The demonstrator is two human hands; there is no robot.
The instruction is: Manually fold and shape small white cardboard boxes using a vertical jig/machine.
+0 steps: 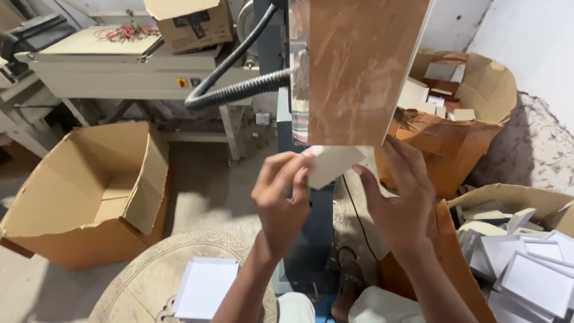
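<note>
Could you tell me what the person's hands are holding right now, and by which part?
Both hands hold a small white box: the left hand at its left edge, the right hand at its lower right edge.

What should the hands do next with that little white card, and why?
Probably slide the white card a bit further up under the brown plate of the machine. The left hand pinches its near edge, the right hand steadies its other side, and its top edge already sits just below the plate.
</note>
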